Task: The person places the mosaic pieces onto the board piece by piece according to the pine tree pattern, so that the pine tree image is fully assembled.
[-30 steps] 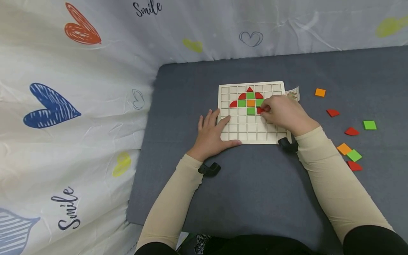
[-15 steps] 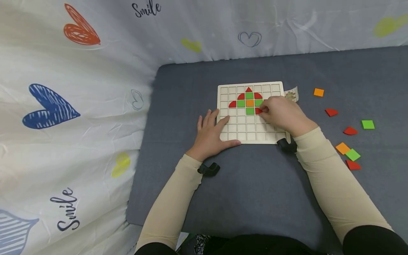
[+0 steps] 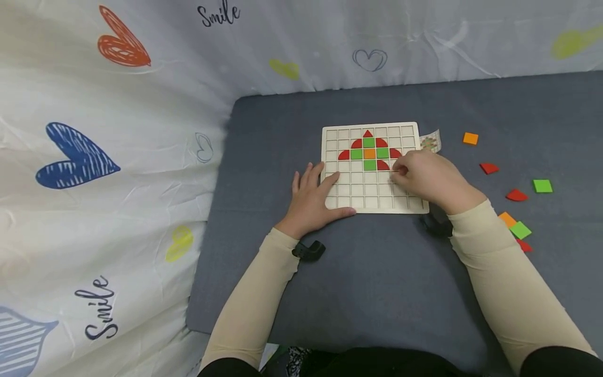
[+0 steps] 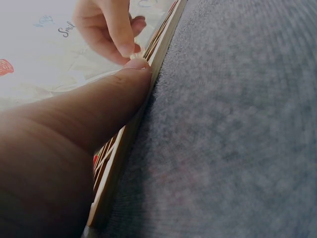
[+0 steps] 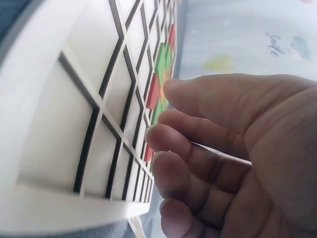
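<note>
A pale gridded board [image 3: 360,194] lies on the grey table, with square, quarter-round and triangular tiles set in its cells. My left hand [image 3: 312,201] rests spread over the board's lower-left corner, its thumb [image 4: 106,99] along the near edge. At the right side, my right hand [image 3: 435,178] hovers close over the cells, fingers loosely bent and thumb apart from them in the right wrist view, holding nothing. Just left of its fingertips sits a red quarter-round tile [image 3: 383,166], beside a green square tile [image 3: 369,165]. Another red quarter-round tile [image 3: 395,153] shows above the fingertips.
To the right lie loose tiles: an orange square [image 3: 470,138], a red tile [image 3: 489,168], another red one [image 3: 516,195], a green square [image 3: 543,186] and a small cluster partly behind the right sleeve. A printed card [image 3: 431,141] pokes out from under the board's right edge.
My right hand has let go of the red quarter-round tile and moved slightly right and toward me, uncovering it and the red tile above. My left hand stays in place.
</note>
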{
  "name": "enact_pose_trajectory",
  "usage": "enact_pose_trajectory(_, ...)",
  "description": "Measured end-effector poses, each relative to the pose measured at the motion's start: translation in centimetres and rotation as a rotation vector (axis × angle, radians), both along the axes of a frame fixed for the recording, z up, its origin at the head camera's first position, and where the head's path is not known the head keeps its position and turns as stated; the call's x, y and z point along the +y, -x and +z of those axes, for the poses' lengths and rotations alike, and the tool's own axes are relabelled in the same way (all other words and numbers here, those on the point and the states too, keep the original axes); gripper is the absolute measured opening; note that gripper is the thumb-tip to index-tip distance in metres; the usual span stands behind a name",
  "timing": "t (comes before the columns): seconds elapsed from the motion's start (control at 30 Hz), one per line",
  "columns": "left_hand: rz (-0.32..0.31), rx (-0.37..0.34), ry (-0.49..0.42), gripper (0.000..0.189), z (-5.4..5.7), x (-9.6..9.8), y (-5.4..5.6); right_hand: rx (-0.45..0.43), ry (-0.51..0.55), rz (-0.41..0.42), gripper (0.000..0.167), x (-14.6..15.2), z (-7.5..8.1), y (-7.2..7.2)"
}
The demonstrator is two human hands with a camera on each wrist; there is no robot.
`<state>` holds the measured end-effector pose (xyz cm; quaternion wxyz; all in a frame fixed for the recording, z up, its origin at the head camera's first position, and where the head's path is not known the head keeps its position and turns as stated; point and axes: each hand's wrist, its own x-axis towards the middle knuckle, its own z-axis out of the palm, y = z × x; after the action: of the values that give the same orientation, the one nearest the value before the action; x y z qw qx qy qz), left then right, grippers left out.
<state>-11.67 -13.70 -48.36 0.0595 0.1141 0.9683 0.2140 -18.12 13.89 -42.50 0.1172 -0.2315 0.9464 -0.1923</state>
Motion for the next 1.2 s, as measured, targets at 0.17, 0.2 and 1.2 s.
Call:
enact_pose_trajectory(0.17, 0.005, -0.003, -0.005, 0.100, -0.1, -0.1, 0.1, -0.025, -0.019, -0.003, 0.030, 0.8, 0.5, -0.8)
enact_pose_trajectory(0.2, 0.006, -0.003, -0.007, 0.100, -0.1, -0.1, 0.1, -0.027, -0.023, -0.006, 0.030, 1.0, 0.6, -0.9)
enact_pose_trajectory(1.2, -0.010, -0.005, -0.014, 0.100, -0.1, 0.0, 0.1, -0.087, -0.048, -0.287, 0.038, 13.9, 0.6, 0.7)
